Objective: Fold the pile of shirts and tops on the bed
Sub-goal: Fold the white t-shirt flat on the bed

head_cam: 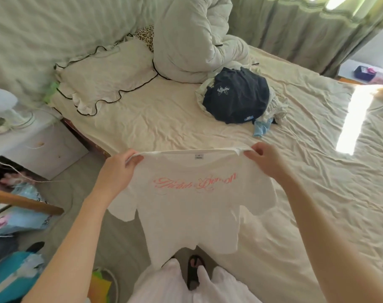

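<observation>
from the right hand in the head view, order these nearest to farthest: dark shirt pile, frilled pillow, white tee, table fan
From the right hand:
1. White tee, gripped at its shoulder by this hand.
2. Dark shirt pile, on the bed just beyond the hand.
3. Frilled pillow, at the head of the bed, far left.
4. Table fan, on the nightstand off the bed's left edge.

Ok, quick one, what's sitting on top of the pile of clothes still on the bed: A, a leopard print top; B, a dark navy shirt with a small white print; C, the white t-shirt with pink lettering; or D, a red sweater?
B: a dark navy shirt with a small white print lies on top of the pile, while the white t-shirt is held up by both hands.
</observation>
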Demonstrator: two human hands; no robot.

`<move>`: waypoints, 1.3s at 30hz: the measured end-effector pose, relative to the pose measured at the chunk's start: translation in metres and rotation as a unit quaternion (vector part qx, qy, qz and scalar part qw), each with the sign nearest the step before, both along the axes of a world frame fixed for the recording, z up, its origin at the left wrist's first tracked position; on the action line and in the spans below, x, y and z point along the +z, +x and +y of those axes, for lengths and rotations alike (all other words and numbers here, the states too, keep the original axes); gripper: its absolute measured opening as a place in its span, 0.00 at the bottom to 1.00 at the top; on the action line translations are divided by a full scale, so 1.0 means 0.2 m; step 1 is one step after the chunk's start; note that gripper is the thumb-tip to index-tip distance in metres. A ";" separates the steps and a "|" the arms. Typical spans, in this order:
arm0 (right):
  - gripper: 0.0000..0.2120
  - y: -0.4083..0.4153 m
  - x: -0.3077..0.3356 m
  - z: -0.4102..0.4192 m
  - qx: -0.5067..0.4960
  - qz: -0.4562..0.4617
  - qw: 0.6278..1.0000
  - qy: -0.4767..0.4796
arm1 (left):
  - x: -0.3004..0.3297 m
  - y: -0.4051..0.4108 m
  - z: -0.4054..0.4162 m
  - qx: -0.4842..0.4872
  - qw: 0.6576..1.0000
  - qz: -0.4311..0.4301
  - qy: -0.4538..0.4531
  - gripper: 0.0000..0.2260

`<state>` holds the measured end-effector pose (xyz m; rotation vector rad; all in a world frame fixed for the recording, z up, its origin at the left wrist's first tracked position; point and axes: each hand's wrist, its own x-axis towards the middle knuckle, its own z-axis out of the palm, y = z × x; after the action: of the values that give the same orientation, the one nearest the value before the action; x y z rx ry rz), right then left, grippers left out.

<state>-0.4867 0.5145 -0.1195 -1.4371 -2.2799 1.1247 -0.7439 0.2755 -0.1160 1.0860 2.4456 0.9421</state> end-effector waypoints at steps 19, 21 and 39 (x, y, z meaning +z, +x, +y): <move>0.15 -0.82 -0.66 0.79 -0.048 -0.124 0.989 0.068 | -0.67 -0.71 0.89 -0.008 0.998 0.011 -0.057 0.17; 0.11 -0.93 -0.85 0.92 -0.053 -0.162 0.984 0.053 | -0.85 -0.83 1.05 -0.033 0.995 0.035 -0.088 0.17; 0.25 -1.24 -1.83 0.83 0.032 -0.158 0.980 0.116 | -1.85 -1.22 1.35 0.081 0.976 -0.152 -0.132 0.17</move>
<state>-0.7345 0.6796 -0.4851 -1.5474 -2.5831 0.6525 -0.9882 0.5451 -0.4869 0.6116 2.3423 0.7356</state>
